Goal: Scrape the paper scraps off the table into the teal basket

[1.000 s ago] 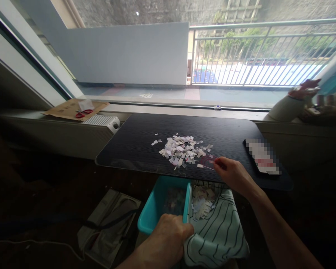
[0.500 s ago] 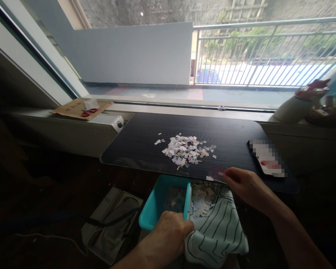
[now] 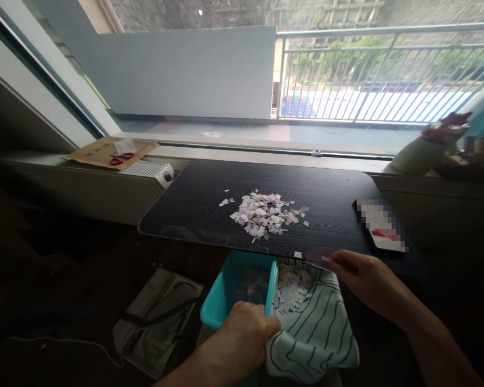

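My left hand [image 3: 246,328] is closed at the near end of a teal plastic bin [image 3: 215,306], gripping its rim where the edge of a pale green striped cloth [image 3: 318,328] meets it. Paper scraps [image 3: 294,287] lie in the fold of that cloth, and more bits sit dimly inside the bin. Pinched in my right hand [image 3: 358,271] is a thin, see-through pinkish disc [image 3: 319,258], held at the table's front edge. One white scrap [image 3: 298,254] lies just left of the disc. A pile of small cut paper pieces [image 3: 264,215] covers the middle of the black table [image 3: 185,204].
A phone-like object [image 3: 381,226], partly blurred out, lies at the table's right. Red-handled scissors [image 3: 121,158] rest on a brown envelope [image 3: 100,153] on the sill, above a white radiator [image 3: 145,174]. A pale box [image 3: 157,322] stands on the floor at left.
My right hand and the disc have shifted slightly right and toward me, leaving the single white scrap apart from the disc. My left hand keeps its grip. The camera view has shifted a little.
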{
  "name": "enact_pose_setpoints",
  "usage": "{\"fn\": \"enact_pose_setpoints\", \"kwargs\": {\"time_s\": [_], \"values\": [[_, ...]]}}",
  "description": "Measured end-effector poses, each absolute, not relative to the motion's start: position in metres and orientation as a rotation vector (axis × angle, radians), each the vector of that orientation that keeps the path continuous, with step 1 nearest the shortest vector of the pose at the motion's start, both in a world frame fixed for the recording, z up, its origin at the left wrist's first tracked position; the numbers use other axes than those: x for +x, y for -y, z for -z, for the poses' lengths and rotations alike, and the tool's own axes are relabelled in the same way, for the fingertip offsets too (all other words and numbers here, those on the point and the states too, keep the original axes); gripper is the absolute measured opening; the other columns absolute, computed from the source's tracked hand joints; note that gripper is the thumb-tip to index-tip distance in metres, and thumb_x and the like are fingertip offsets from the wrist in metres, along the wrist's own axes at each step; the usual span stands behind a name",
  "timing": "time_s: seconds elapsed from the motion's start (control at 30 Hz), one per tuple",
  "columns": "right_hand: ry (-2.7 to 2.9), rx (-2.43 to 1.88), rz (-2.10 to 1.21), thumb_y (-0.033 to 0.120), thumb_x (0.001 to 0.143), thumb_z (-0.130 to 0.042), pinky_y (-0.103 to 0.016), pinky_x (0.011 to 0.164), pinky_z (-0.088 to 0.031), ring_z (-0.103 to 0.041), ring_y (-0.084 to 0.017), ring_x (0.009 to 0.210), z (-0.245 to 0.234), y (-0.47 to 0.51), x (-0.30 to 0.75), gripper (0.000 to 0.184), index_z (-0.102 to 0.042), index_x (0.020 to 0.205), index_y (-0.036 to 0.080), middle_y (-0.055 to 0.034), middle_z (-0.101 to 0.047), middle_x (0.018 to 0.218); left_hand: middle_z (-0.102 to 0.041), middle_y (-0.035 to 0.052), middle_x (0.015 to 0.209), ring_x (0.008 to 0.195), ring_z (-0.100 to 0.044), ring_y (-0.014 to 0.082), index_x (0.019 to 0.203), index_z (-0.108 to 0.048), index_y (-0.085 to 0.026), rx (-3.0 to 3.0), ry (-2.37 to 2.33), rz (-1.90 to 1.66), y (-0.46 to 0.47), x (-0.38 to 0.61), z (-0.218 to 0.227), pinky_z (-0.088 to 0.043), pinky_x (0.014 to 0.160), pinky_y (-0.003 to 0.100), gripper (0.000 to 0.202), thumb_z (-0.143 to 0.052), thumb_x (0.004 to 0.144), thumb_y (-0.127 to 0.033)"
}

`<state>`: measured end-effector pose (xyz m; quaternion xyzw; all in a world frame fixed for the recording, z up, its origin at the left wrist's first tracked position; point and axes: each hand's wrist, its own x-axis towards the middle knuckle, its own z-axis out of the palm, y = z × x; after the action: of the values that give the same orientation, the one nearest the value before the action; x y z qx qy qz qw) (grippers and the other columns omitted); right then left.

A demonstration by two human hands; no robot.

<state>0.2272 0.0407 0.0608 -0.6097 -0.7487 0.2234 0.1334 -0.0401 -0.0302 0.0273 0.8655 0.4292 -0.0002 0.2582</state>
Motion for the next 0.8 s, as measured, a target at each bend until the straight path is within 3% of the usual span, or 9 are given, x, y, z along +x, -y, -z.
{"fn": "enact_pose_setpoints", "kwargs": {"time_s": [0.13,0.3,0.6,0.8], "values": [[2.151,-1.710,-0.592,0.041,0.090,-0.049,-0.024,0.058,-0.040,-0.060,-0.015,0.064,-0.056,-0.056,0.218,0.027,-0.068,0.089,0.022,-0.0009,-0.069,0.075,-0.063,-0.0004,0.071,0.063,-0.062,0.0178,0.072,-0.059,-0.019,2.335,-1.125,-0.015,0.029,-0.039,-0.030,-0.030,0.051,0.025,0.011,-0.060,0.083,-0.020],[2.330,-1.646,-0.654,0.041,0.092,-0.046,-0.024,0.055,-0.036,-0.057,-0.014,0.061,-0.059,-0.058,0.222,0.032,-0.067,0.079,0.022,-0.0001,-0.065,0.069,-0.064,0.0000,0.072,0.064,-0.062,0.0180,0.074,-0.061,-0.019,2.345,-1.137,-0.024,0.033,-0.041,-0.028,-0.029,0.052,0.026,0.011,-0.057,0.084,-0.018],[2.305,-1.652,-0.656,0.039,0.092,-0.048,-0.023,0.053,-0.035,-0.054,-0.013,0.058,-0.060,-0.052,0.234,0.028,-0.065,0.078,0.021,0.0002,-0.063,0.069,-0.064,0.0005,0.070,0.063,-0.063,0.0189,0.073,-0.061,-0.019,2.383,-1.116,0.018,0.029,-0.038,-0.030,-0.029,0.051,0.027,0.009,-0.058,0.081,-0.016],[2.217,-1.540,-0.439,0.036,0.091,-0.048,-0.023,0.054,-0.034,-0.052,-0.012,0.057,-0.051,-0.084,0.196,0.026,-0.067,0.083,0.019,-0.0011,-0.064,0.068,-0.067,0.0031,0.071,0.061,-0.063,0.0216,0.078,-0.066,-0.019,2.469,-1.075,0.159,0.025,-0.028,-0.033,-0.025,0.047,0.029,0.004,-0.063,0.078,-0.021]]}}
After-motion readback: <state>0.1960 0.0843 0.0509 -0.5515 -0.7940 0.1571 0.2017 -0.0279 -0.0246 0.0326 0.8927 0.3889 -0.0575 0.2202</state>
